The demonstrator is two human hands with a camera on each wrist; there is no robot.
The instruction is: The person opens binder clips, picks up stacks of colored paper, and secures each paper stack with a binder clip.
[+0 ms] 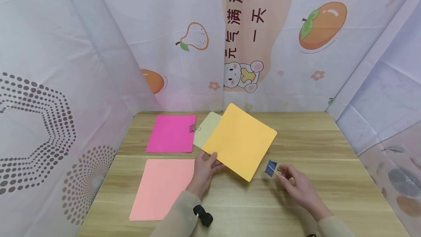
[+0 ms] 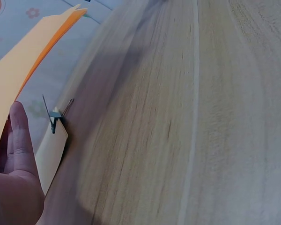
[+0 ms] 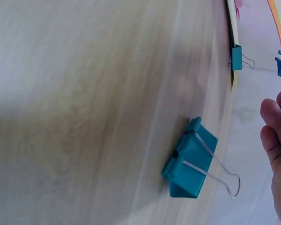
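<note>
My left hand (image 1: 204, 169) grips the lower left edge of a stack of yellow-orange paper (image 1: 241, 142), thumb on top and fingers beneath. The stack is raised and tilted above the table. To its right, my right hand (image 1: 297, 185) pinches a blue binder clip (image 1: 271, 168) by its wire handle, apart from the paper. Partly covered by the yellow stack lies pale green paper (image 1: 208, 131); in the left wrist view a teal clip (image 2: 55, 116) sits on its edge. A larger-looking teal binder clip (image 3: 191, 159) rests on the table in the right wrist view.
Magenta paper (image 1: 171, 134) with a pinkish clip (image 1: 192, 128) on its right edge lies at the back left of the wooden table (image 1: 329, 149). Salmon-pink paper (image 1: 161, 189) lies in front of it, partly behind the left arm. Printed curtains (image 1: 184, 3) surround the table.
</note>
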